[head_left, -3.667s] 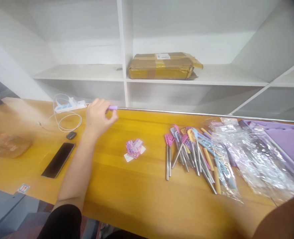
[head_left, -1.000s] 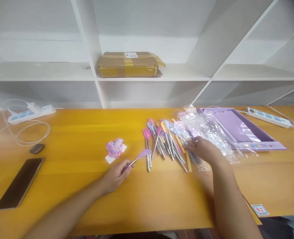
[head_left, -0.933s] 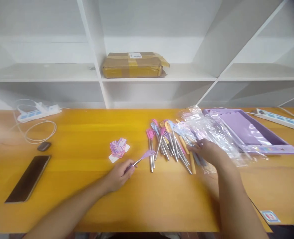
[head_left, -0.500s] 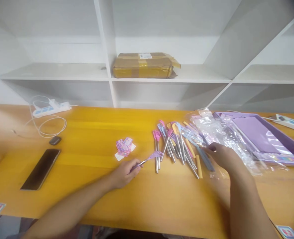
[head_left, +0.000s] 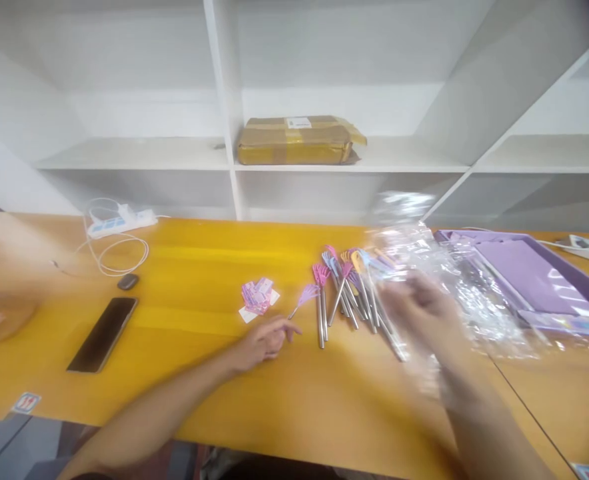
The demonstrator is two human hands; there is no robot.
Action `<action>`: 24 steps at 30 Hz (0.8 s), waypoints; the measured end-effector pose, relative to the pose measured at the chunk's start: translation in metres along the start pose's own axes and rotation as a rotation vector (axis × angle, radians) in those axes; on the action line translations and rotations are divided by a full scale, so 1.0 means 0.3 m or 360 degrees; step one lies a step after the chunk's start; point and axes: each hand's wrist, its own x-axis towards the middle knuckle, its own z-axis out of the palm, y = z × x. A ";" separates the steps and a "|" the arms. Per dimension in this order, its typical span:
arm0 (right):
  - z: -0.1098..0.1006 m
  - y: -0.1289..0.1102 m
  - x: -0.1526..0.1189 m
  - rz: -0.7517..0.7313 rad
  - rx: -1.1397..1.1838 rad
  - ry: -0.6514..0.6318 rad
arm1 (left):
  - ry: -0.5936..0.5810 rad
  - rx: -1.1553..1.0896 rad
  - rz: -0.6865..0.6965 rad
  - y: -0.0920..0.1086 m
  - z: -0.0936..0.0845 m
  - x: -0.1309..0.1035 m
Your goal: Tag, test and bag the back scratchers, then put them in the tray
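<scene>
My left hand (head_left: 269, 341) is closed around a purple claw-headed stick (head_left: 306, 294), whose head points up and right. Blurred by motion, my right hand (head_left: 419, 303) grips a clear plastic bag (head_left: 399, 233) to the right of the sticks. Between the hands lies a pile of metal-handled sticks (head_left: 347, 293) with pink, blue, yellow and purple claw heads. Small pink and white cards (head_left: 258, 297) lie in a loose heap above my left hand.
A purple tray (head_left: 529, 273) and more crumpled plastic (head_left: 484, 313) are at the right. A phone (head_left: 103, 335), a small dark case (head_left: 127, 281) and a power strip (head_left: 123, 223) lie left. A taped parcel (head_left: 297, 141) rests on the shelf.
The view has shifted slightly. My right hand has moved left and raised clear plastic over the coloured handles at the pile's right side. My left hand keeps the purple stick, its fingers now more extended.
</scene>
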 end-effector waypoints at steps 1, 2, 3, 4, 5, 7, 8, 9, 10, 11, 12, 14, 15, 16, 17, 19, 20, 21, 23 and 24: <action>0.086 0.005 -0.013 -0.0109 -0.0071 -0.0227 | -0.0050 -0.0172 -0.0028 -0.010 0.003 -0.002; 0.163 0.012 -0.025 -0.0265 -0.0148 -0.0352 | -0.0098 -0.0316 -0.0062 -0.018 0.008 -0.003; 0.229 0.020 -0.034 -0.0386 -0.0225 -0.0495 | -0.0146 -0.0411 -0.0099 -0.023 0.014 -0.005; 0.285 0.027 -0.040 -0.0470 -0.0276 -0.0608 | -0.0175 -0.0434 -0.0125 -0.024 0.020 -0.006; 0.330 0.033 -0.045 -0.0523 -0.0290 -0.0676 | -0.0184 -0.0392 -0.0140 -0.022 0.026 -0.006; 0.392 0.046 -0.049 -0.0552 -0.0272 -0.0774 | -0.0132 -0.0212 -0.0145 -0.014 0.039 -0.006; 0.412 0.053 -0.050 -0.0558 -0.0249 -0.0774 | -0.0076 -0.0126 -0.0135 -0.012 0.046 -0.005; 0.426 0.063 -0.049 -0.0572 -0.0221 -0.0728 | -0.0013 -0.0066 -0.0122 -0.011 0.051 -0.003; 0.436 0.076 -0.048 -0.0597 -0.0191 -0.0638 | 0.0045 -0.0042 -0.0112 -0.013 0.056 -0.002; 0.442 0.091 -0.046 -0.0637 -0.0156 -0.0506 | 0.0092 -0.0048 -0.0107 -0.018 0.059 0.001; 0.444 0.109 -0.043 -0.0695 -0.0119 -0.0350 | 0.0128 -0.0062 -0.0104 -0.025 0.061 0.003; 0.436 0.146 -0.032 -0.0849 -0.0072 -0.0049 | 0.0215 -0.0080 -0.0085 -0.038 0.059 0.007; 0.429 0.164 -0.024 -0.0933 -0.0077 0.0084 | 0.0269 -0.0085 -0.0066 -0.043 0.056 0.008; 0.419 0.180 -0.016 -0.1004 -0.0100 0.0206 | 0.0335 -0.0084 -0.0039 -0.044 0.051 0.008; 0.411 0.192 -0.008 -0.1037 -0.0127 0.0300 | 0.0404 -0.0075 -0.0005 -0.042 0.044 0.008; 0.403 0.209 0.005 -0.0949 -0.0097 0.0281 | 0.0528 -0.0039 0.0068 -0.028 0.030 0.005; 0.407 0.213 0.006 -0.0835 -0.0008 0.0135 | 0.0571 0.0002 0.0108 -0.017 0.024 0.003; 0.416 0.216 0.005 -0.0689 0.0120 -0.0081 | 0.0597 0.0070 0.0156 -0.007 0.020 0.001; 0.446 0.214 -0.010 -0.0389 0.0391 -0.0548 | 0.0586 0.0251 0.0248 0.011 0.021 -0.003; 0.462 0.210 -0.020 -0.0262 0.0493 -0.0719 | 0.0553 0.0320 0.0278 0.015 0.026 -0.005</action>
